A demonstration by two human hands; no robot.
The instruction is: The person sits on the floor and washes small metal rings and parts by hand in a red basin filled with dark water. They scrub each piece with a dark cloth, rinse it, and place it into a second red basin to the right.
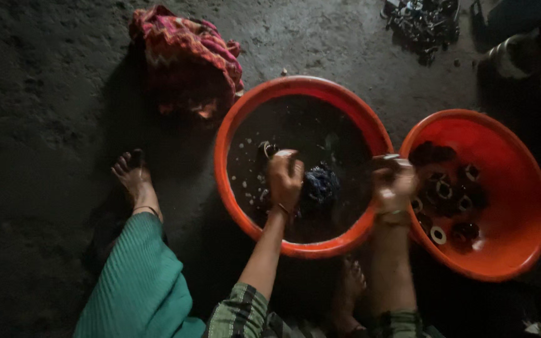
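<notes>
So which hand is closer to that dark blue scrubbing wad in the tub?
Left. The left hand sits just beside the dark blue wad in the tub; the right hand is over the rim, farther off.

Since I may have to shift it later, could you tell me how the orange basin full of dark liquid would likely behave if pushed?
The basin looks nearly full, so probably heavy for its size. The dark liquid would likely slosh over the low rim. Its thin plastic wall may flex.
</notes>
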